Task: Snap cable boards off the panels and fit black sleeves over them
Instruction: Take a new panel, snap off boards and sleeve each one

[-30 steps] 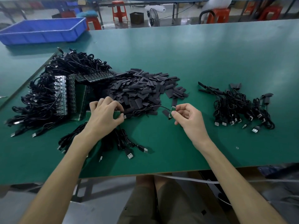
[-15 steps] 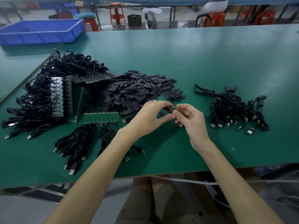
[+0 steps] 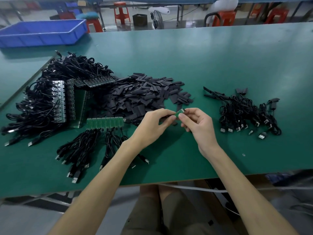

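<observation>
A small green cable board [image 3: 180, 113] is pinched between the fingertips of my left hand [image 3: 152, 126] and my right hand [image 3: 198, 122], just above the green table. Its black cable runs down behind my left hand. To the left lies a green panel strip [image 3: 105, 122] with cables hanging from its near edge. A heap of flat black sleeves [image 3: 142, 97] sits just beyond my hands. Further left, stacked panels [image 3: 67, 102] stand in a big tangle of black cables [image 3: 39, 106]. Whether a sleeve is in my fingers is hidden.
A pile of sleeved cables [image 3: 245, 114] with USB plugs lies to the right. A blue tray [image 3: 42, 33] stands at the far left of the table [image 3: 203, 61]. Red stools and a fan stand beyond the far edge. A small ring [image 3: 243, 155] lies near the front right.
My left hand left the panel strip and moved right to meet my right hand at the small board. Both hands now pinch it together, slightly higher than before.
</observation>
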A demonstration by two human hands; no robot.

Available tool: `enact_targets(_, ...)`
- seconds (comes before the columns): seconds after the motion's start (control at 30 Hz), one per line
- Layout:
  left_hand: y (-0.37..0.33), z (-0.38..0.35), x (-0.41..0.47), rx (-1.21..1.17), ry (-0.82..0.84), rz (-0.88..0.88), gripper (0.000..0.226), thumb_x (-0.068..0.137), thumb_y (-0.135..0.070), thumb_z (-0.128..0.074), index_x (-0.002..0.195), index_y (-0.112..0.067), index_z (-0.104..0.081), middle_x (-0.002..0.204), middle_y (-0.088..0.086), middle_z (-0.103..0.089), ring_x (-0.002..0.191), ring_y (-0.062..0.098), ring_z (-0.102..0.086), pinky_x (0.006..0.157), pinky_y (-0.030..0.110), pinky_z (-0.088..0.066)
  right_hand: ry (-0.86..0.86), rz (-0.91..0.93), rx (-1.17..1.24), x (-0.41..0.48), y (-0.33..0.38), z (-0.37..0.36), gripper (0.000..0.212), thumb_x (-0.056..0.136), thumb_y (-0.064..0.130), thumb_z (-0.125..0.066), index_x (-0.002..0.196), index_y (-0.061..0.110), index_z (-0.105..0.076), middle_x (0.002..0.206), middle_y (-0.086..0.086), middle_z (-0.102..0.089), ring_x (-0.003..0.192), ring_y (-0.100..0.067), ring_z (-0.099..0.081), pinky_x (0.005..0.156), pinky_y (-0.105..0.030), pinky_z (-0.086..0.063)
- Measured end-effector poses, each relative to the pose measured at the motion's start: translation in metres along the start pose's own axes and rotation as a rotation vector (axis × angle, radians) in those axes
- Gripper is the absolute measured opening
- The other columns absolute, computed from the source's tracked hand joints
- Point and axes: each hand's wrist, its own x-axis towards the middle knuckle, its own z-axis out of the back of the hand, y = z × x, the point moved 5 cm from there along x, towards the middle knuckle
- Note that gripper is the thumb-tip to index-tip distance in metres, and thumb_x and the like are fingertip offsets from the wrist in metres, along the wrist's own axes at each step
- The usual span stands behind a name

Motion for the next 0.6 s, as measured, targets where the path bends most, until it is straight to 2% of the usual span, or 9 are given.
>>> enact_targets(0.07, 0.007, 0.005, -0.001, -0.055, -0.046, 0.055, 0.014, 0.1, -0.021, -0.064, 0.109, -0.014, -0.073, 0.084, -0.017, -0.073, 0.076, -0.001, -0.066, 0.073, 0.015, -0.049, -0.016, 0.031, -0.108, 0.001, 0.0, 0.0, 0.011, 0.093, 0.018, -0.076, 0.102, 0.02, -0.071, 0.095, 0.006, -0.075, 0.086, -0.01, -0.068, 0.072, -0.026, -0.053)
enact_targets(0.13, 0.013, 0.011, -0.001, -0.108, -0.091, 0.105, 0.015, 0.102, -0.022, -0.062, 0.106, -0.015, -0.074, 0.078, -0.011, -0.072, 0.063, 0.006, -0.062, 0.065, 0.022, -0.05, -0.004, 0.097, -0.35, 0.002, 0.002, -0.003, 0.017, 0.094, 0.018, -0.074, 0.109, 0.023, -0.071, 0.109, 0.009, -0.07, 0.103, -0.009, -0.063, 0.086, -0.029, -0.054)
enact_targets(0.2, 0.018, 0.016, 0.0, -0.139, -0.117, 0.141, 0.018, 0.104, -0.022, -0.059, 0.105, -0.016, -0.075, 0.077, -0.003, -0.072, 0.057, 0.013, -0.057, 0.06, 0.029, -0.049, 0.07, 0.148, -0.623, 0.0, 0.001, -0.014, 0.03, 0.095, 0.017, -0.072, 0.124, 0.022, -0.069, 0.123, 0.009, -0.062, 0.115, -0.01, -0.05, 0.094, -0.027, -0.051)
enact_targets(0.3, 0.022, 0.016, -0.002, -0.125, -0.107, 0.17, 0.022, 0.105, -0.021, -0.056, 0.104, -0.013, -0.076, 0.074, -0.003, -0.07, 0.052, 0.012, -0.052, 0.054, 0.023, -0.044, 0.144, 0.17, -0.848, -0.001, -0.002, -0.027, 0.037, 0.096, 0.019, -0.071, 0.133, 0.014, -0.067, 0.13, 0.001, -0.056, 0.123, -0.015, -0.037, 0.107, -0.028, -0.038)
enact_targets(0.37, 0.023, 0.014, -0.003, -0.1, -0.082, 0.177, 0.022, 0.105, -0.02, -0.055, 0.103, -0.012, -0.076, 0.072, -0.007, -0.07, 0.048, 0.012, -0.05, 0.053, 0.022, -0.044, 0.11, 0.168, -0.832, -0.002, -0.001, -0.026, 0.032, 0.096, 0.019, -0.072, 0.127, 0.014, -0.07, 0.121, 0.001, -0.055, 0.12, -0.014, -0.036, 0.107, -0.031, -0.039)
enact_targets(0.5, 0.025, 0.012, -0.003, -0.043, -0.051, 0.191, 0.018, 0.104, -0.019, -0.057, 0.104, -0.013, -0.074, 0.074, -0.012, -0.072, 0.047, 0.012, -0.051, 0.057, 0.028, -0.051, 0.052, 0.174, -0.833, -0.005, 0.001, -0.023, 0.013, 0.095, 0.018, -0.072, 0.108, 0.016, -0.073, 0.106, 0.006, -0.055, 0.108, -0.011, -0.038, 0.099, -0.029, -0.04)
enact_targets(0.6, 0.027, 0.013, -0.003, -0.018, -0.055, 0.196, 0.016, 0.103, -0.019, -0.059, 0.106, -0.013, -0.074, 0.076, -0.013, -0.073, 0.048, 0.011, -0.053, 0.058, 0.022, -0.049, 0.039, 0.201, -0.902, -0.007, 0.002, -0.026, 0.007, 0.098, 0.014, -0.067, 0.104, 0.015, -0.07, 0.103, 0.004, -0.058, 0.104, -0.015, -0.046, 0.093, -0.031, -0.043)
